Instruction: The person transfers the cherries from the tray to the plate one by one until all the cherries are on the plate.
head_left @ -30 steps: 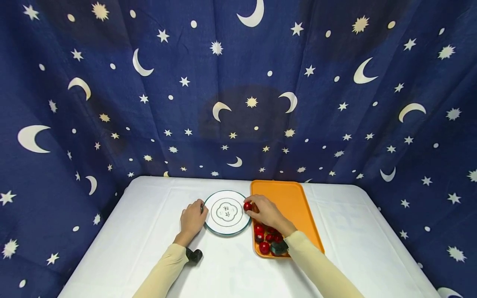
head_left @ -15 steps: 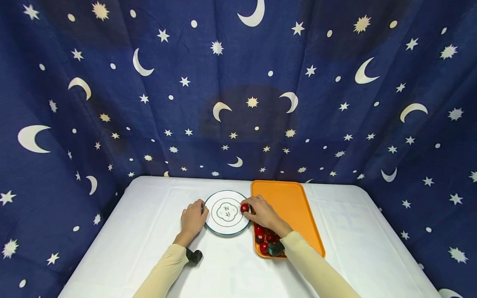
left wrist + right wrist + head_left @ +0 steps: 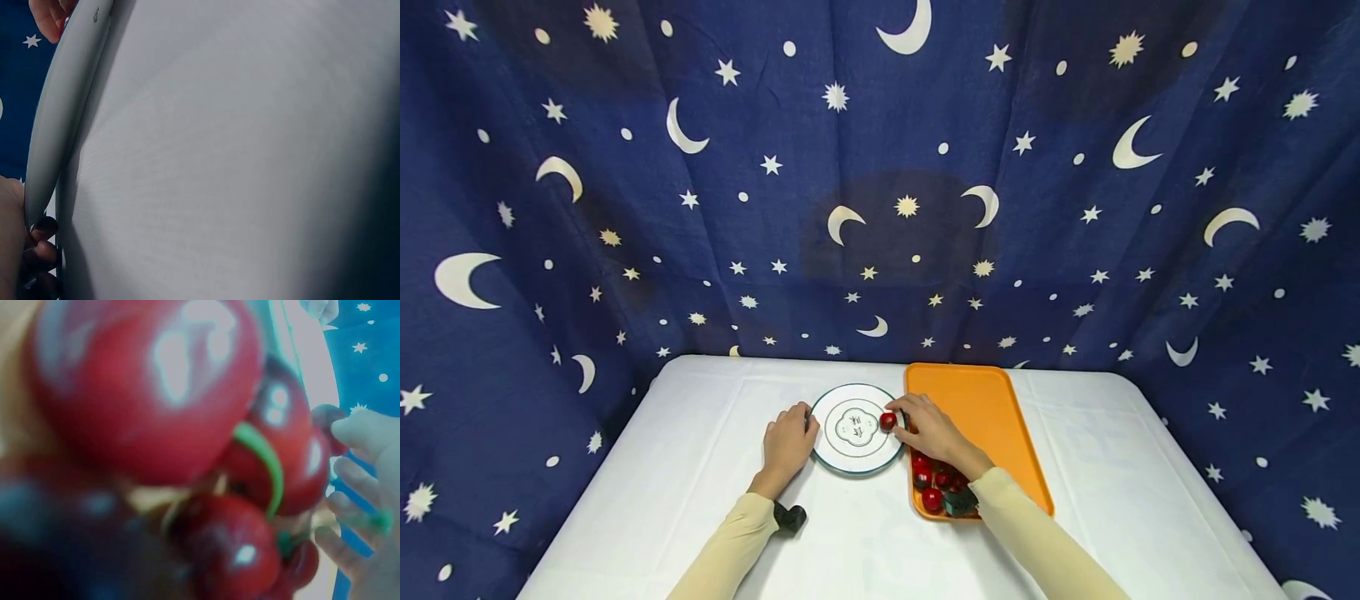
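Note:
A white plate [image 3: 850, 460] with a dark green rim and a printed centre lies on the table. At its left edge, my left hand [image 3: 787, 440] grips the rim; the left wrist view shows the curled fingers [image 3: 44, 253] low at the edge of the plate [image 3: 62, 119]. Between thumb and fingertips my right hand [image 3: 931, 427] pinches a dark red cherry [image 3: 888, 421], which overlaps the plate's right side. A green stem [image 3: 381, 522] shows by the palm in the right wrist view. The near left part of the orange tray [image 3: 981, 400] bears several red cherries [image 3: 932, 500], partly hidden under the right forearm.
The tray stands right beside the plate on a white-covered table [image 3: 700, 408]. A blue curtain [image 3: 880, 250] with moons and stars encloses the back and sides. Dark wrist cameras [image 3: 789, 517] sit at both cuffs, the right one close over the cherries.
My right hand has shifted slightly left with the cherry, from the plate's right rim to over its right side. The left hand and plate have stayed in place.

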`<act>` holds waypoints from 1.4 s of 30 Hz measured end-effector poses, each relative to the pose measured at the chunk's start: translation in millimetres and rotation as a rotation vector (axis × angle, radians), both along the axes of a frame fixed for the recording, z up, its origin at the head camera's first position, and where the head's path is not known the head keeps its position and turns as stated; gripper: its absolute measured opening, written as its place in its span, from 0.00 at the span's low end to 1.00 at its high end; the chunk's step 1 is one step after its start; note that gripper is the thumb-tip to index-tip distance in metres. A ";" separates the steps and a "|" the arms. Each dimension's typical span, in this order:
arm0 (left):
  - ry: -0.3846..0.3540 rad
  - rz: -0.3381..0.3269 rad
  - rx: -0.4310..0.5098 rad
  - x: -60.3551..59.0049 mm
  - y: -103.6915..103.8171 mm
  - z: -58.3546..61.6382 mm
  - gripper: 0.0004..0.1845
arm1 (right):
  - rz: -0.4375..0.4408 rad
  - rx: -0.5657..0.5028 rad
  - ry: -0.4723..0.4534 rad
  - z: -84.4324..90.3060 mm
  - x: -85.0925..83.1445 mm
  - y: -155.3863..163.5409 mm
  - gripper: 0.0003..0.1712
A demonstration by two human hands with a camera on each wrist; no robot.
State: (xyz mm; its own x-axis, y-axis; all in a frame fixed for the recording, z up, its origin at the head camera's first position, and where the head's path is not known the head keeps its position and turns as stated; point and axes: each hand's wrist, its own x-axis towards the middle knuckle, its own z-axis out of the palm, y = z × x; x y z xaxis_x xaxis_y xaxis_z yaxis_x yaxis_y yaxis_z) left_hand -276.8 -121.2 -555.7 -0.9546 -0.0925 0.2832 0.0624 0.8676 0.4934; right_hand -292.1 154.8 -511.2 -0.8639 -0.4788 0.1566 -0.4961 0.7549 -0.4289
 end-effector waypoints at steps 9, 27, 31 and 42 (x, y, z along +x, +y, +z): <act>-0.015 0.000 -0.019 0.0 -1.4 2.7 0.12 | -0.026 -0.048 -0.028 2.8 0.5 24.0 0.25; -0.006 0.009 -0.024 -1.2 -3.7 2.8 0.13 | 0.236 0.030 -0.175 14.5 2.1 61.5 0.16; -0.004 0.021 -0.017 -1.3 -3.4 1.2 0.14 | 0.248 0.069 -0.207 14.4 3.0 59.7 0.19; 0.003 0.007 -0.021 2.9 2.1 -2.9 0.13 | 0.251 0.080 -0.275 13.5 8.4 62.2 0.21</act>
State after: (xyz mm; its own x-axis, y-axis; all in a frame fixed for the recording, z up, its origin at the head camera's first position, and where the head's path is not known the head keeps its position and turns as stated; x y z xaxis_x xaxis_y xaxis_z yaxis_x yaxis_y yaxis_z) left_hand -273.9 -119.1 -558.7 -0.9532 -0.0932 0.2878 0.0574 0.8783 0.4747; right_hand -283.7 217.0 -497.7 -0.7229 -0.6818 -0.1115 -0.5439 0.6612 -0.5168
